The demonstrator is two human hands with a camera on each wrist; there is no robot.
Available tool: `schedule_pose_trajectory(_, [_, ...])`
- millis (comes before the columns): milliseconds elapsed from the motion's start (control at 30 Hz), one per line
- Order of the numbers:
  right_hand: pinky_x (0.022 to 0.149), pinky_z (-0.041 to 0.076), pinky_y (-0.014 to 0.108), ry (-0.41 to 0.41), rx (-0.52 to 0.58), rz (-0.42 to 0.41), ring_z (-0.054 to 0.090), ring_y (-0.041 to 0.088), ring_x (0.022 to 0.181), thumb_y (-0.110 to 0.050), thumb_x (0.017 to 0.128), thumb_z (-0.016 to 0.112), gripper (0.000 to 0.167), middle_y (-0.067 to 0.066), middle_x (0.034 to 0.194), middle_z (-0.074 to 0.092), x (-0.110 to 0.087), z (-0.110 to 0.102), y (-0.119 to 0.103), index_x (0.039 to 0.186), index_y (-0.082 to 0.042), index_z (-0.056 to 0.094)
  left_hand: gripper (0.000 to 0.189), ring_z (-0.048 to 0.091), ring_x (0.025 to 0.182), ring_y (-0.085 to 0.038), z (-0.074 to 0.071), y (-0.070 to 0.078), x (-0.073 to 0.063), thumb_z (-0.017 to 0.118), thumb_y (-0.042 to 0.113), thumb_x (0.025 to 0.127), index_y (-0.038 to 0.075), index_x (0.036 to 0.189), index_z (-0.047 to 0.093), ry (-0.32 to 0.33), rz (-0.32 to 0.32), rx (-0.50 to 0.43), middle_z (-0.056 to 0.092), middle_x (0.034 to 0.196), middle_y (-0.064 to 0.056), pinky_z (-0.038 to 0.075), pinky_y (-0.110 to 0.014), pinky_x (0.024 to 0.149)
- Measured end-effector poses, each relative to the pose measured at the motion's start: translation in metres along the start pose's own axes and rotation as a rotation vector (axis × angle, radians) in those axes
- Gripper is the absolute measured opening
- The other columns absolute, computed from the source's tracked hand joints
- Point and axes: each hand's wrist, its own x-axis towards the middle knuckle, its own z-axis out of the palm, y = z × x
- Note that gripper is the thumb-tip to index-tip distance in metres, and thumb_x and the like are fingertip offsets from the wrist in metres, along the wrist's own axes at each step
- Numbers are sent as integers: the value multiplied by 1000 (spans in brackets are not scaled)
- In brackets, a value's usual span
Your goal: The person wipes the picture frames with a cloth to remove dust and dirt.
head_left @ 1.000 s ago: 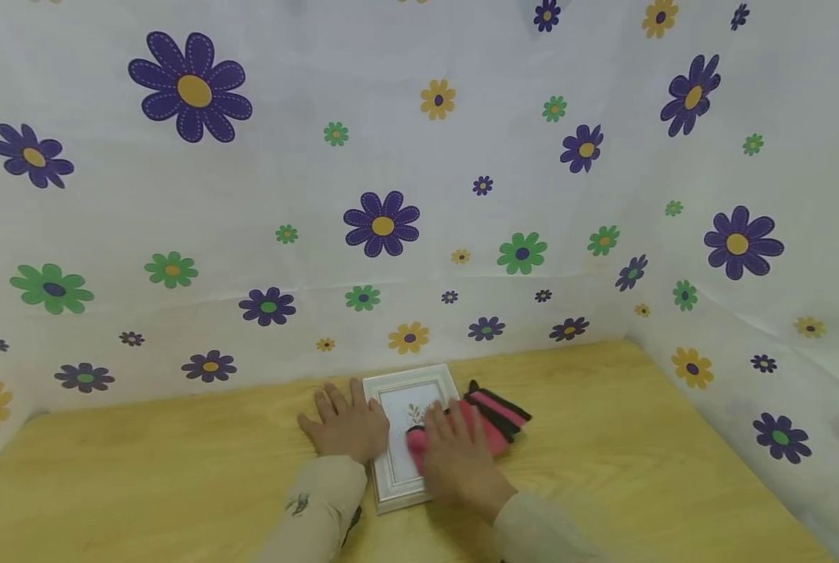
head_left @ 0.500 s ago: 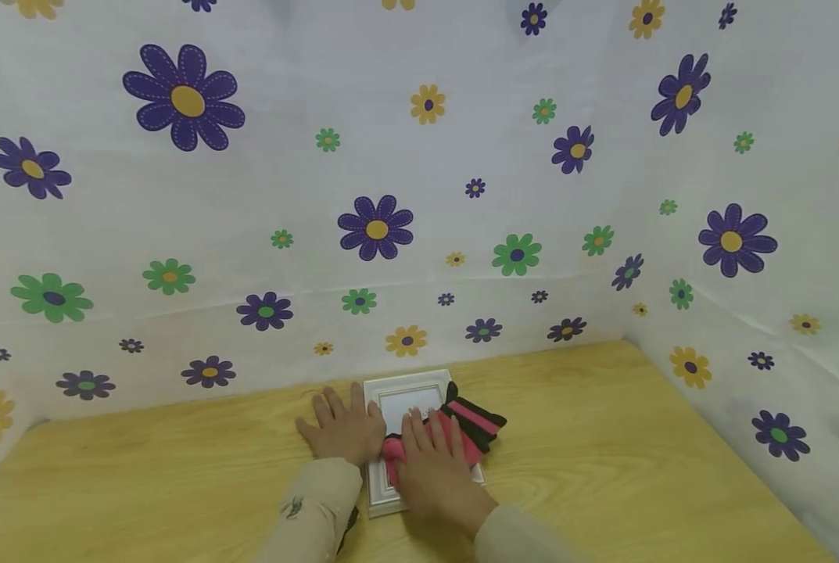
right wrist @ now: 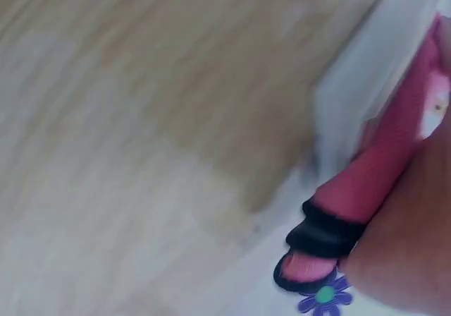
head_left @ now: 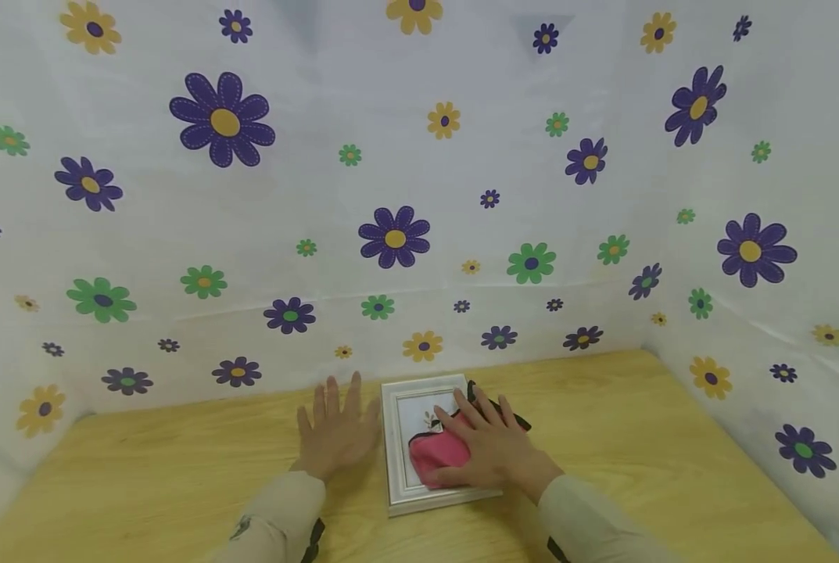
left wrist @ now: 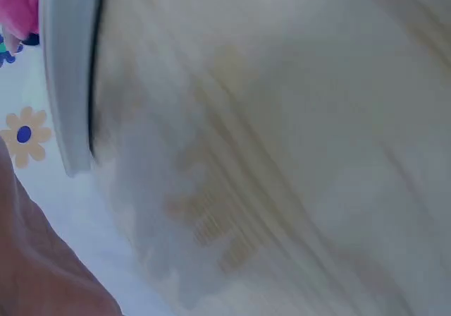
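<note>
A white picture frame (head_left: 394, 469) lies on the table with its glass side up, and a small sprig print shows inside. Across its right part is a pink and black cloth (head_left: 439, 455), partly covered by my right hand (head_left: 493, 450), which rests on it with fingers spread. In the right wrist view the pink cloth (right wrist: 377, 168) bunches beside the hand, and its black-banded end sticks out past the frame. My left hand (head_left: 338, 430) is just left of the frame, fingers straight and spread, holding nothing. In the left wrist view the frame's edge (left wrist: 67, 76) stands near that hand.
A wood-grain table (head_left: 180, 485) carries everything. Behind it and on the right hangs a white flower-print sheet (head_left: 320, 195), meeting the table's back and right edges. The frame is close to the back sheet.
My left hand has come off the frame's left edge and moved left. My right hand has spread its fingers and slid right, shifting the cloth slightly right on the frame.
</note>
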Motion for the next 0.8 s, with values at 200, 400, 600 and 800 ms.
schedule_pose_trajectory(200, [111,5,59,-48,34,-29,-2,35,144,-77,83,38,81,8,159,11,0,6,2,150,-32,33,64,-2,141,-45,-9,-19,-19,25,48,102,14,154,12,27,37,23,3,155,-26,-8,-67,105])
schedule_pose_trajectory(400, [110,12,60,-48,-31,-84,1,39,143,-60,95,37,63,11,158,15,-3,6,1,150,-30,32,62,1,141,-43,-7,-21,-32,28,46,102,14,154,17,90,104,16,7,155,-26,-6,-65,106])
schedule_pose_trajectory(600, [108,17,62,19,-63,-148,6,43,141,-45,102,36,54,15,157,17,-6,11,-2,152,-25,28,60,8,140,-44,-2,-28,-45,32,43,102,11,152,24,152,144,38,13,154,-27,-2,-65,107])
schedule_pose_trajectory(800, [111,16,56,88,-118,-187,16,43,139,-38,102,41,54,19,153,26,-7,14,-1,151,-19,30,58,12,140,-43,-6,-26,-48,34,42,102,13,152,27,201,198,40,16,153,-27,0,-64,107])
